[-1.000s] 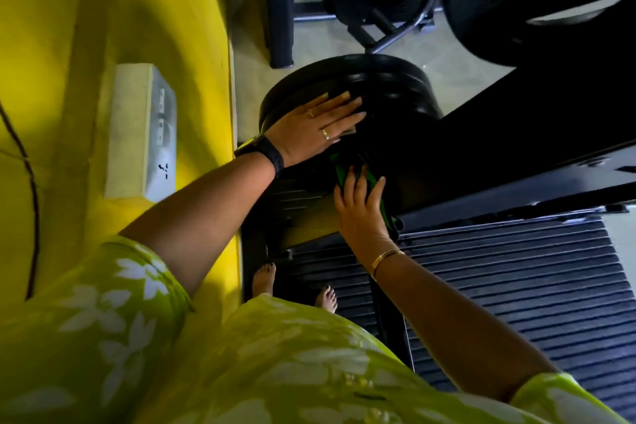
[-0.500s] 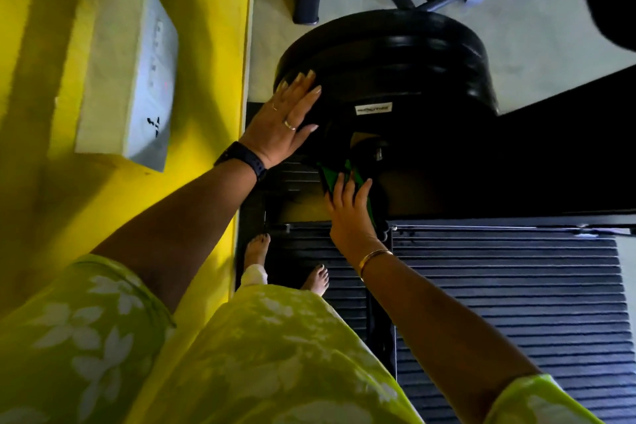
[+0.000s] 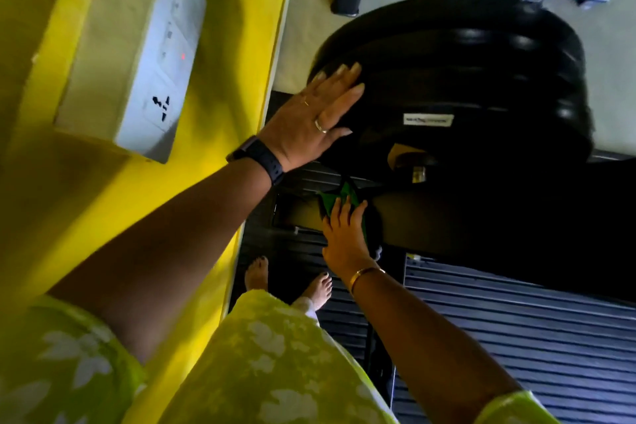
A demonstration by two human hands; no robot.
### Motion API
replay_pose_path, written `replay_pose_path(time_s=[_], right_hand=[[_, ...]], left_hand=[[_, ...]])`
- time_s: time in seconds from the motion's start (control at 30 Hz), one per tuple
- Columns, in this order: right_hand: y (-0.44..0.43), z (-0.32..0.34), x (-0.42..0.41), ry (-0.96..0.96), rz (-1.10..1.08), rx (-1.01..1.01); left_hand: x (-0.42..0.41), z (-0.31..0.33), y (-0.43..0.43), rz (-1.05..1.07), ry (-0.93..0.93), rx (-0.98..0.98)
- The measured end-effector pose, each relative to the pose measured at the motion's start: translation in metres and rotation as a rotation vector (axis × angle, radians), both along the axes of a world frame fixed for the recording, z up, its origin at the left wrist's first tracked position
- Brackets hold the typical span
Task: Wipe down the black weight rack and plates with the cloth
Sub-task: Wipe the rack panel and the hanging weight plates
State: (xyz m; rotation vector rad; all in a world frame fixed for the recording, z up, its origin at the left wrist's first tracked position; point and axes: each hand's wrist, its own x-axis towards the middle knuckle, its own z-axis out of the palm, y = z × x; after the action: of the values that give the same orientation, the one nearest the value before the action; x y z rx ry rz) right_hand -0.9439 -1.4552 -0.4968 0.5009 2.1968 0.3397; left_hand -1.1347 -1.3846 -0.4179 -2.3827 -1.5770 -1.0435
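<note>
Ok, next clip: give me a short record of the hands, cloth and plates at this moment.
left hand: flat on the edge of the plates, fingers straight
right hand: presses the cloth with straight fingers
cloth: green, on the rack below the plates
plates: black, several side by side
nearby: socket box on the yellow wall

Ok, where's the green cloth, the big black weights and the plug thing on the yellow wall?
green cloth [image 3: 344,191]: head view, on its pointed upper fold.
black weight plates [image 3: 481,72]: head view, on the rims of the stack.
white socket board [image 3: 168,55]: head view, on its front face.
</note>
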Motion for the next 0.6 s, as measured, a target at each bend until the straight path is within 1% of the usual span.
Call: replay_pose_path(time_s=[0.1,0.2,0.4,0.47,0.6], right_hand=[[0.0,-0.018,-0.008,-0.031,-0.002,-0.026],[0.001,-0.035,-0.017,-0.056,-0.01,-0.047],[0.004,-0.071,-0.037,-0.1,-0.013,-0.072],[0.005,-0.083,-0.043,-0.111,-0.016,-0.084],[0.008,-0.101,-0.053,-0.122,-0.03,-0.152]], left_hand=[[0.002,-0.005,0.003,-0.002,-0.023,0.032],[0.0,-0.006,0.006,-0.046,-0.069,0.052],[-0.012,-0.001,0.014,-0.117,-0.066,0.079],[-0.012,-0.001,0.015,-0.112,-0.087,0.062],[-0.004,-0.002,0.013,-0.034,-0.112,0.067]])
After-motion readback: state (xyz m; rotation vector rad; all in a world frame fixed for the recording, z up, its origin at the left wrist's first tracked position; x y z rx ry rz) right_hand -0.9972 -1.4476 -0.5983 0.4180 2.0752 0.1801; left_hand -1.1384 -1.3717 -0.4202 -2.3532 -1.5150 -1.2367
